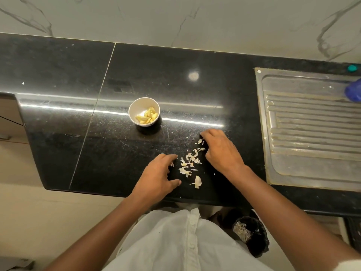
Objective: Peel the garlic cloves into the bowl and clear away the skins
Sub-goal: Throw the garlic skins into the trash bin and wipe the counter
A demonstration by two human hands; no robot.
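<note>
A small white bowl (144, 111) stands on the black counter (175, 85) and holds several peeled yellow garlic cloves (146, 116). Nearer the front edge lies a loose pile of pale garlic skins (189, 162), with one larger piece (197, 181) at its near side. My left hand (158, 176) rests on the counter left of the pile, fingers spread and touching the skins. My right hand (219, 148) lies on the right side of the pile, fingers curled down against the counter at the skins. Neither hand holds anything that I can see.
A steel sink drainboard (312, 130) is set into the counter at the right, with a blue object (353, 92) at its far edge. A black bin (252, 235) with skins inside stands on the floor below the counter edge. A marble wall backs the counter.
</note>
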